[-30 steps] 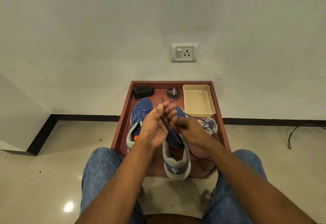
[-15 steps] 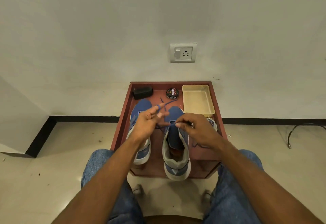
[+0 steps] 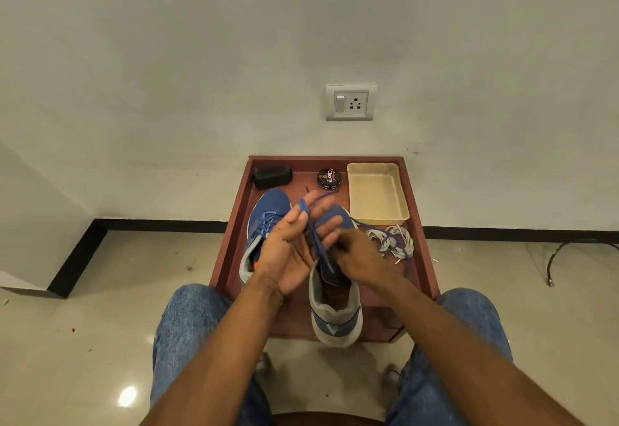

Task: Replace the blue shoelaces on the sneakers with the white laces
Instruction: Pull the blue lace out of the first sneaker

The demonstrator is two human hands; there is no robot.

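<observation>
The person wears blue denim jeans [image 3: 187, 335] of mottled, faded weave on both legs. Both forearms are bare, with no sleeves in view. The left hand [image 3: 294, 244] and right hand [image 3: 360, 259] carry no gloves, rings or watch.

You see soft, even indoor light, a bright glare spot on the glossy floor [image 3: 127, 396], faint shadows, wide-angle bending at the edges, perhaps slight blur on the moving hands.

blue sneakers [image 3: 268, 214] | white laces [image 3: 402, 241] | cream tray [image 3: 378, 216] | black tin [image 3: 329, 178]
</observation>
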